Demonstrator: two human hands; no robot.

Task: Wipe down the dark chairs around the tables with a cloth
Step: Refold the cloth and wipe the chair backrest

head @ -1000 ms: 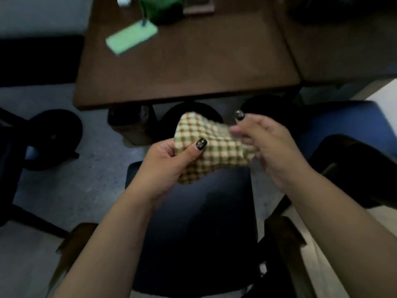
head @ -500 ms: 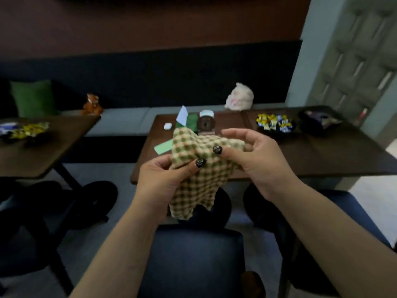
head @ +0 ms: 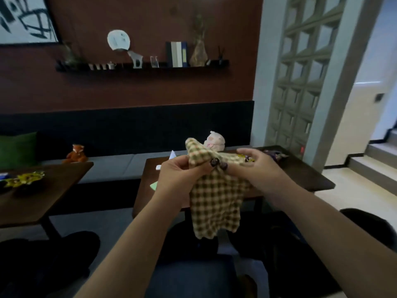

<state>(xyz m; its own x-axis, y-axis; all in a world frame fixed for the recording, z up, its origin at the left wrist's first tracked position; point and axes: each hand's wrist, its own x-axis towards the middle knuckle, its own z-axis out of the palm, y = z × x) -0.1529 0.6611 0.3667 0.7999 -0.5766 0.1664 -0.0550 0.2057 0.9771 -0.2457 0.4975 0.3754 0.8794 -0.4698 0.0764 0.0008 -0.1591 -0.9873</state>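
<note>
A brown-and-cream checked cloth (head: pixel 214 201) hangs in front of me, held up at chest height. My left hand (head: pixel 176 179) pinches its upper left part and my right hand (head: pixel 257 171) pinches the upper right, thumbs almost meeting at the top. Directly below, at the bottom edge of the view, is the dark blue seat of a chair (head: pixel 193 278). Another dark chair (head: pixel 369 226) shows at the right edge, and a dark one (head: pixel 53 261) stands at lower left.
A brown table (head: pixel 300 175) stands just beyond the cloth, with small items on it. A second table (head: pixel 43 190) with a bowl of yellow items sits on the left. A bench with a green cushion (head: pixel 17 149) and soft toys lines the wall. Steps rise at right.
The view has swung up from the chair seat to the room. Both hands lifted the cloth and spread it, so more of it now hangs down.
</note>
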